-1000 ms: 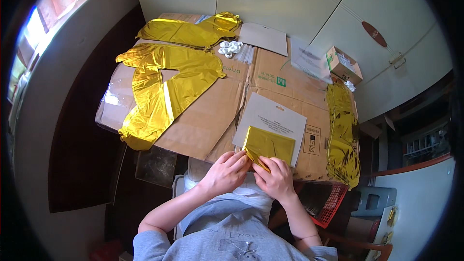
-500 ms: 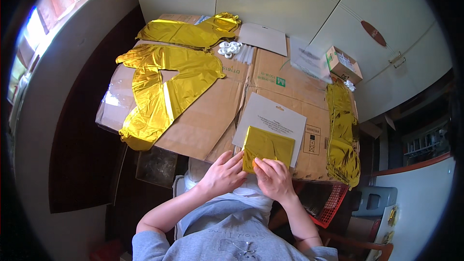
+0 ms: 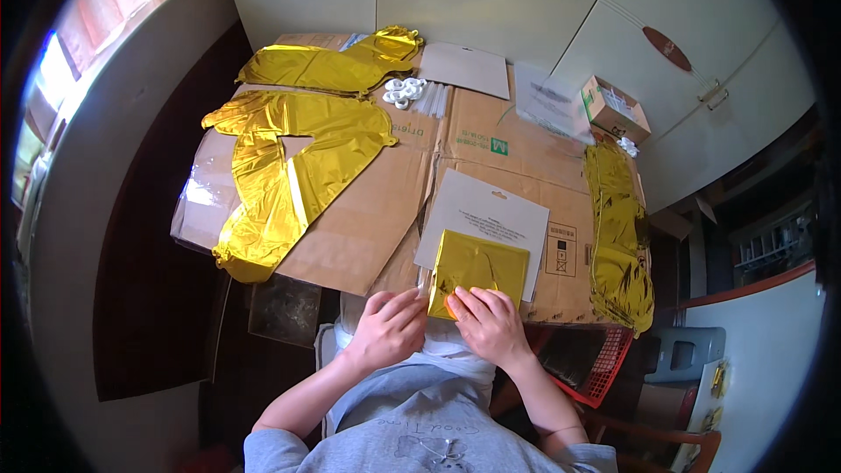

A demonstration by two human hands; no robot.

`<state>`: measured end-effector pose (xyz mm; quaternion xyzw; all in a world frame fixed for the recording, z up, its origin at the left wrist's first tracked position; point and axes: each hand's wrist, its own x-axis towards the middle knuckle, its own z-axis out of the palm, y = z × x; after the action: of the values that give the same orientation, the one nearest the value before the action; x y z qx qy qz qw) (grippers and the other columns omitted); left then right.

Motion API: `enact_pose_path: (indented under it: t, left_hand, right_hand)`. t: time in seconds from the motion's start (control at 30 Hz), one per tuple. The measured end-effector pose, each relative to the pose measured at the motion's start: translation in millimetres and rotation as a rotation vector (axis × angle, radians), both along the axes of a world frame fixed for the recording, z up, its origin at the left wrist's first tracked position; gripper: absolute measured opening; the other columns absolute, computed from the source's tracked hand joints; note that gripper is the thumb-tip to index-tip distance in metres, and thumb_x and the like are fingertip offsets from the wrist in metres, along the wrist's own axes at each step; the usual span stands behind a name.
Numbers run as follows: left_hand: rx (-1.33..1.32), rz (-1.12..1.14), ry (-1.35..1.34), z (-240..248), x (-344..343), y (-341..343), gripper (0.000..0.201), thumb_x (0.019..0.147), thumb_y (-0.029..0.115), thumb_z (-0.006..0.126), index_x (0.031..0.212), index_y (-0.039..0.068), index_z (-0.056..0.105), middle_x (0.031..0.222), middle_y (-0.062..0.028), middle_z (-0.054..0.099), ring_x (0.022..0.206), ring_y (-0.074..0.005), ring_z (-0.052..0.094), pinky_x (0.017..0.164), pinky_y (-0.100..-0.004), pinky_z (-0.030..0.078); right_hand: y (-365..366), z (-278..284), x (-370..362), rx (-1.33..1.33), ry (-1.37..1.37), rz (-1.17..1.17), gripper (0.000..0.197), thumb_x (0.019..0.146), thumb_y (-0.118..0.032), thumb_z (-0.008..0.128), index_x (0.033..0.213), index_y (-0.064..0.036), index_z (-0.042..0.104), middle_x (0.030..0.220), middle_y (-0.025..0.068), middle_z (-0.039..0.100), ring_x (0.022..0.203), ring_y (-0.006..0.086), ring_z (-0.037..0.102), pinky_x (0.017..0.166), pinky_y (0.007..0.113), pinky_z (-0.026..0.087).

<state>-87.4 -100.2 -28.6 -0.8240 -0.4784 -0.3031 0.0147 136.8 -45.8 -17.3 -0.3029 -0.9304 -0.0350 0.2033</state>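
A gold foil balloon folded into a flat rectangle (image 3: 482, 264) lies at the table's near edge, partly over a pale printed card (image 3: 486, 206) with a hanging slot. My right hand (image 3: 491, 326) is closed on its near edge, fingers bent over the foil. Something small and orange (image 3: 450, 307) shows at those fingertips; its kind is unclear. At the foil's near left corner is my left hand (image 3: 388, 326), its fingers curled together. A thin clear strip seems to show by its fingertips, but what they hold is hidden.
Flat gold foil balloons lie at left (image 3: 302, 153), far left (image 3: 307, 66) and right (image 3: 618, 236) on the cardboard-covered table (image 3: 368, 228). White ribbon rolls (image 3: 403, 92), clear straws (image 3: 429, 98), another card (image 3: 464, 68) and a small box (image 3: 616, 109) stand farther back.
My left hand has drawn its fingers in from a spread pose and moved slightly left. My right hand stays on the folded foil, its fingers more bent. The whole view has shifted a little.
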Motion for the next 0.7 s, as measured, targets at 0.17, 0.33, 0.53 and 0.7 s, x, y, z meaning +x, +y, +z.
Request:
enact_pose_path:
  t: [0.17, 0.33, 0.53, 0.7]
  left_hand:
    - [0.053, 0.024, 0.008, 7.2, 8.2, -3.5, 0.028, 0.077, 0.015, 0.066, 0.104, 0.009, 0.066, 0.117, -0.0049, 0.062, 0.115, -0.0202, 0.058, 0.095, -0.0379, 0.043]
    - [0.029, -0.056, 0.115, -2.3, 12.7, 3.1, 0.033, 0.078, 0.017, 0.067, 0.111, 0.011, 0.067, 0.119, -0.0024, 0.062, 0.115, -0.0170, 0.057, 0.095, -0.0368, 0.044]
    - [0.062, -0.032, 0.126, -4.9, 14.4, 5.4, 0.033, 0.077, 0.017, 0.070, 0.109, 0.012, 0.069, 0.115, -0.0010, 0.063, 0.113, -0.0157, 0.058, 0.094, -0.0364, 0.043]
    - [0.074, -0.040, 0.141, -3.8, 14.0, 7.3, 0.030, 0.076, 0.016, 0.070, 0.105, 0.012, 0.069, 0.112, -0.0010, 0.062, 0.111, -0.0166, 0.058, 0.093, -0.0368, 0.043]
  right_hand:
    - [-1.2, -1.3, -0.4, 0.006, -0.032, -0.010, 0.043, 0.078, -0.020, 0.071, 0.120, -0.0086, 0.066, 0.126, 0.0033, 0.061, 0.112, 0.0210, 0.054, 0.098, 0.040, 0.043]
    - [1.6, 11.5, 8.1, -0.145, 0.012, 0.027, 0.045, 0.087, -0.031, 0.065, 0.126, -0.0097, 0.062, 0.130, 0.0056, 0.058, 0.118, 0.0231, 0.053, 0.104, 0.043, 0.039]
    - [41.1, 14.6, 10.9, -0.193, -0.036, -0.016, 0.055, 0.090, -0.038, 0.062, 0.137, -0.0111, 0.052, 0.142, 0.0111, 0.049, 0.137, 0.0291, 0.039, 0.114, 0.050, 0.028]
    - [57.0, 8.0, -8.6, -0.208, -0.129, 0.034, 0.061, 0.093, -0.048, 0.053, 0.145, -0.0172, 0.044, 0.151, 0.0093, 0.040, 0.142, 0.0303, 0.032, 0.117, 0.056, 0.018]
